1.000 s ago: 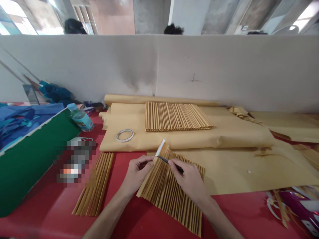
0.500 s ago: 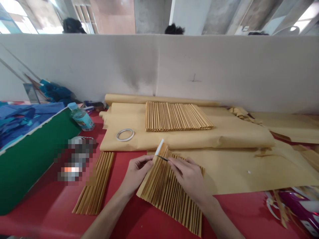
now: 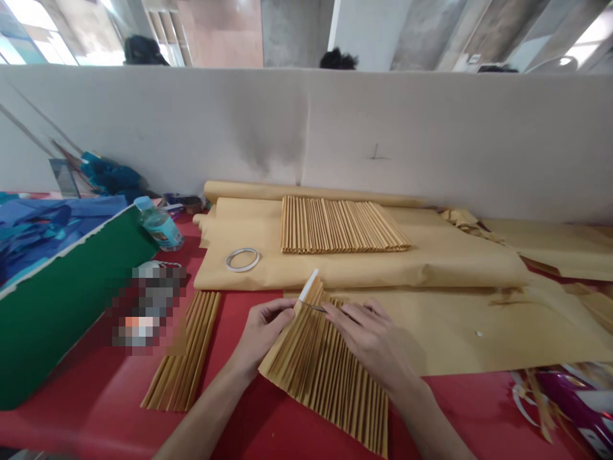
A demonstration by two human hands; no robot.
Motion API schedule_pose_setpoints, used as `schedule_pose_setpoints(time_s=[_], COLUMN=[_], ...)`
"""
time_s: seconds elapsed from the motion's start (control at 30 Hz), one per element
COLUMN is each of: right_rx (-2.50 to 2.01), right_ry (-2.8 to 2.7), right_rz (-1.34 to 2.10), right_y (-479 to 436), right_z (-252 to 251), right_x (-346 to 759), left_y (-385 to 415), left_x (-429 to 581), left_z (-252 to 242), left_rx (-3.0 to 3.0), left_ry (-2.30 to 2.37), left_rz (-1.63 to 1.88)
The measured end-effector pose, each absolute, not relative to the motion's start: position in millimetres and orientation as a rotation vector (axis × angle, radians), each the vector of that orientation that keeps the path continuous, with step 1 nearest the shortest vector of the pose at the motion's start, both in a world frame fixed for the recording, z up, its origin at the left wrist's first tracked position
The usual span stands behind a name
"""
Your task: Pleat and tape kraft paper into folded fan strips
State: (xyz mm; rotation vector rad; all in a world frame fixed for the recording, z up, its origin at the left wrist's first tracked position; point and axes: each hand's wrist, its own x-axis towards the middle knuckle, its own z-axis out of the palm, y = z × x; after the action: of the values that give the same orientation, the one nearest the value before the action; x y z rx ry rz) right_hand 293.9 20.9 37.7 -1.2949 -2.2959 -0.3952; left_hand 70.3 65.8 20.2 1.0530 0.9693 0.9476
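Observation:
My left hand [image 3: 266, 329] pinches the left edge of a sheet of pleated brown paper [image 3: 335, 370], which spreads down and right over the red table. A white strip, like double-sided tape [image 3: 309, 285], runs along the top part of that edge. Closed around a thin dark metal tool, my right hand [image 3: 366, 335] lies over the pleats. The slim tool [image 3: 315, 307] points left, its tip at the lower end of the white strip near my left fingertips; whether it is a blade or tweezers I cannot tell.
A tape roll [image 3: 242, 259] and a pleated paper stack [image 3: 342, 225] lie on large brown paper [image 3: 460, 255]. At left are folded pleats [image 3: 186, 358], a blurred item [image 3: 148, 300], a water bottle [image 3: 160, 223] and a green box [image 3: 86, 300]. A white partition [image 3: 191, 128] stands behind.
The tool has turned slightly, and my right hand has shifted a little right with its fingers lifted somewhat. My left hand keeps its hold on the paper's edge.

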Motion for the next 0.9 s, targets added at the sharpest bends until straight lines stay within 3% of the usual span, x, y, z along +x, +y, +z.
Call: schedule_pose_setpoints(time_s=[0.9], right_rx=[-1.196], right_ry=[-2.295], right_rz=[-0.463], right_y=[26], right_z=[44], right_x=[308], left_y=[67], left_x=[73], left_z=[20], left_rx=[0.883], left_ry=[0.964], left_rz=[0.918])
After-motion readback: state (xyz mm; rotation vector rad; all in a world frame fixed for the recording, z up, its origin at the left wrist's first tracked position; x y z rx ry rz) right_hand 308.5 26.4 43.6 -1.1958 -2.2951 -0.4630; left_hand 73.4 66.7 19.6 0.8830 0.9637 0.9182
